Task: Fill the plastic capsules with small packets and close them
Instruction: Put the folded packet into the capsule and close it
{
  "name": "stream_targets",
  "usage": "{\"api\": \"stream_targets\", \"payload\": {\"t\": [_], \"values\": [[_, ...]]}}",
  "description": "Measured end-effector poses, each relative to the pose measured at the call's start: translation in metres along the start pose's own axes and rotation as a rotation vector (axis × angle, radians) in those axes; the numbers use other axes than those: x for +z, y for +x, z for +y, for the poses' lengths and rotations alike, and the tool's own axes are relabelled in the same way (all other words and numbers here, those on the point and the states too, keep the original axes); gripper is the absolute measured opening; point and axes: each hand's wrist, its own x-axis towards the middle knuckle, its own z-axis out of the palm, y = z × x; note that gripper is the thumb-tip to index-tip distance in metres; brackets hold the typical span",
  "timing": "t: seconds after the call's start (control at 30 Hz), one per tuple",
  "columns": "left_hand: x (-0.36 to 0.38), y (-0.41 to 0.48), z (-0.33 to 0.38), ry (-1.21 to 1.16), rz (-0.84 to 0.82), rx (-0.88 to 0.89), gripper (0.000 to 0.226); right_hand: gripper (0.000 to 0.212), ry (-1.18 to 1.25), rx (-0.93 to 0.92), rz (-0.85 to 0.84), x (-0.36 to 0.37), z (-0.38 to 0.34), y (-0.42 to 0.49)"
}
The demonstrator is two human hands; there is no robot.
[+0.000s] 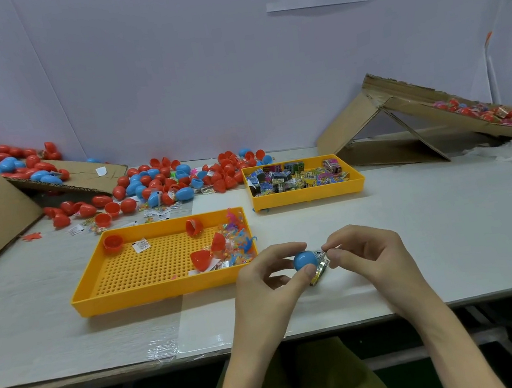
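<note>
My left hand [270,280] grips a blue capsule half [304,260] between thumb and fingers, just above the white table. My right hand [363,255] pinches small printed packets [321,265] at the capsule's open side; some of the packets stick out below it. A yellow perforated tray [147,278] to the left holds red capsule halves [204,257], clear packets and small colourful toys. A second yellow tray [308,194] further back is full of printed packets.
A heap of red and blue capsules [172,180] lies at the back of the table, spilling from a cardboard ramp [71,177] on the left. Another cardboard chute [455,108] with filled capsules stands at the right. The table's front edge [174,361] is near my arms.
</note>
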Motion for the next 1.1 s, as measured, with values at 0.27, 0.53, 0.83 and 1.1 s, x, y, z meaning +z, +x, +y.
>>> {"api": "stream_targets", "payload": {"t": [0.27, 0.53, 0.83, 1.1], "values": [[0.0001, -0.0008, 0.0017, 0.037, -0.006, 0.009, 0.026, 0.012, -0.011, 0.000, -0.032, -0.0010, 0.0005, -0.0001], [0.0005, -0.0010, 0.0020, 0.047, -0.036, 0.013, 0.028, 0.008, -0.034, 0.003, -0.015, 0.0017, -0.0026, 0.0000], [0.0010, -0.0009, 0.0015, -0.006, -0.023, 0.011, 0.031, 0.011, -0.006, 0.002, -0.007, 0.0013, -0.0024, -0.0002], [0.0023, -0.0016, 0.0023, 0.036, -0.006, 0.014, 0.026, 0.010, -0.030, -0.007, -0.013, 0.0011, -0.0034, -0.0003]]}}
